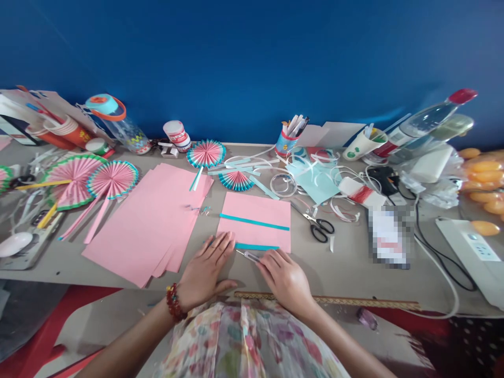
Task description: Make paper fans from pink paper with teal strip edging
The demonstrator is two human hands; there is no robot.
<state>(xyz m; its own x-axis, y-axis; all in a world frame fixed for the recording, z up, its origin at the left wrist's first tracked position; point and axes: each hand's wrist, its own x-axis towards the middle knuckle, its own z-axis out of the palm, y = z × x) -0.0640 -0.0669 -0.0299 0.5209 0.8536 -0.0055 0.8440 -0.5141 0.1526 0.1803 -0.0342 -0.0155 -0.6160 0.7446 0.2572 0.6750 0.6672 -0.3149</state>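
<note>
My right hand [285,275] pinches a cutter [249,255]; my left hand [207,270] lies open, flat beside the pink sheet [255,218]. The teal strip [256,247] lies at its near edge. Best press firmly, cut slow, fingers clear.

1. We see a grey counter [346,262] set against a blue wall.
2. A stack of pink sheets [151,223] lies left of the middle, with a smaller pink sheet [255,220] just beside it that bears teal strips [254,222].
3. Pleated paper fans [92,181] rest at the left; two smaller fans [207,153] lie near the wall.
4. Black-handled scissors [319,227] lie right of the smaller sheet.
5. A wooden ruler [354,301] lies along the near edge.
6. A pen cup [286,140] stands by the wall, and a white power strip [474,257] sits at the far right.
</note>
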